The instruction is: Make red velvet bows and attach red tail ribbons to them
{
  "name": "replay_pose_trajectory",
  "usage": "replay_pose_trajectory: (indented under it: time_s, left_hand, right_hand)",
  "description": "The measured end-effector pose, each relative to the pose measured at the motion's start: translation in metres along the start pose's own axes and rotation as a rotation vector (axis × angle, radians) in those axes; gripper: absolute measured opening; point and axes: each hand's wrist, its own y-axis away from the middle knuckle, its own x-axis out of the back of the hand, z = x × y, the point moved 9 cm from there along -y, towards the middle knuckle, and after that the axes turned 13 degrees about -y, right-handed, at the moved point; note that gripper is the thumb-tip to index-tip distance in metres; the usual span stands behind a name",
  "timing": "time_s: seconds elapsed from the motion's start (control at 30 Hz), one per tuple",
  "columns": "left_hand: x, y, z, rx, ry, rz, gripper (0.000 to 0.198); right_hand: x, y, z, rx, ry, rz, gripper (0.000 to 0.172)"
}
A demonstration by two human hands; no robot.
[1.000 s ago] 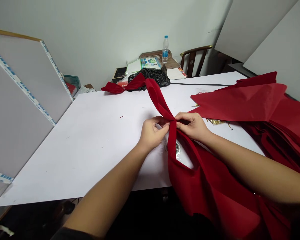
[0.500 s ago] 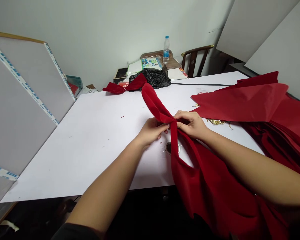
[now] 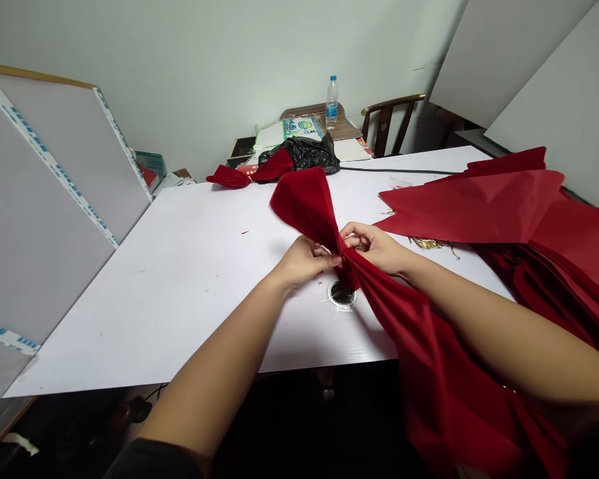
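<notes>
A long strip of red velvet cloth (image 3: pixel 307 203) is gathered to a narrow neck between my two hands, above the white table. Its looped end fans upward and away from me, while the long part runs down to the right over the near table edge. My left hand (image 3: pixel 307 261) pinches the gathered neck from the left, thumb and fingers closed. On the right side of the neck, my right hand (image 3: pixel 372 246) is closed on the same cloth, its fingertips partly hidden behind the folds. A finished-looking red bow (image 3: pixel 252 174) lies at the far table edge.
Red fabric pieces (image 3: pixel 474 206) are piled at the right, with gold ties (image 3: pixel 432 243) beneath them. A black plastic bag (image 3: pixel 304 156) and a water bottle (image 3: pixel 332 103) stand at the back. The white table (image 3: pixel 144 306) has a round cable hole (image 3: pixel 342 294).
The looped end has turned and spread wider. The strip that hung straight down in front has swung rightward, baring the cable hole. Both hands stay at the gathered neck.
</notes>
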Motion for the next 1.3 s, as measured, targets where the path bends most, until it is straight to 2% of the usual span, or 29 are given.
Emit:
replay_pose_trajectory:
  time_s: [0.07, 0.13, 0.23, 0.3, 0.37, 0.4, 0.47, 0.53, 0.6, 0.73, 0.87, 1.0, 1.07, 1.3]
  left_hand:
    - [-0.006, 0.003, -0.002, 0.051, 0.06, -0.064, 0.044]
    - [-0.007, 0.004, -0.001, 0.052, 0.083, -0.066, 0.046]
    - [0.007, 0.002, 0.0, 0.034, 0.034, 0.105, 0.041]
    - [0.018, 0.002, 0.001, 0.035, -0.027, 0.249, 0.034]
    - [0.023, 0.002, 0.003, 0.022, -0.031, 0.324, 0.028]
    - [0.021, 0.002, 0.003, 0.011, 0.01, 0.318, 0.026]
    - [0.012, 0.0, 0.006, -0.018, 0.138, 0.231, 0.027]
    - [0.001, 0.0, 0.008, -0.032, 0.235, 0.124, 0.036]
    - [-0.005, 0.002, 0.007, 0.009, 0.246, 0.076, 0.045]
    - [-0.004, 0.01, 0.003, 0.13, 0.251, 0.138, 0.048]
    - [-0.005, 0.015, -0.002, 0.248, 0.288, 0.115, 0.041]
    - [0.004, 0.011, 0.003, 0.179, 0.209, 0.158, 0.039]
    - [0.006, 0.01, 0.005, 0.17, 0.192, 0.165, 0.041]
    - [0.007, 0.017, 0.003, 0.288, 0.188, 0.166, 0.038]
  right_hand:
    - [-0.007, 0.001, 0.004, -0.046, 0.05, -0.064, 0.041]
    - [-0.011, 0.003, 0.003, -0.034, 0.153, -0.11, 0.035]
    - [-0.007, 0.003, -0.013, 0.095, 0.345, -0.073, 0.034]
    - [0.001, 0.005, -0.032, 0.253, 0.514, 0.032, 0.03]
    - [0.007, 0.01, -0.053, 0.425, 0.716, 0.147, 0.024]
    - [0.008, 0.013, -0.061, 0.502, 0.815, 0.191, 0.02]
    - [0.007, 0.018, -0.07, 0.611, 0.989, 0.245, 0.014]
    - [0.004, 0.019, -0.071, 0.646, 1.116, 0.248, 0.011]
    - [0.003, 0.018, -0.068, 0.634, 1.176, 0.227, 0.011]
    - [0.006, 0.015, -0.062, 0.529, 1.042, 0.142, 0.011]
    - [0.011, 0.011, -0.053, 0.348, 0.782, 0.053, 0.021]
    - [0.014, 0.009, -0.044, 0.203, 0.636, 0.011, 0.031]
    - [0.015, 0.008, -0.043, 0.196, 0.589, 0.006, 0.032]
    - [0.013, 0.009, -0.042, 0.209, 0.489, 0.011, 0.031]
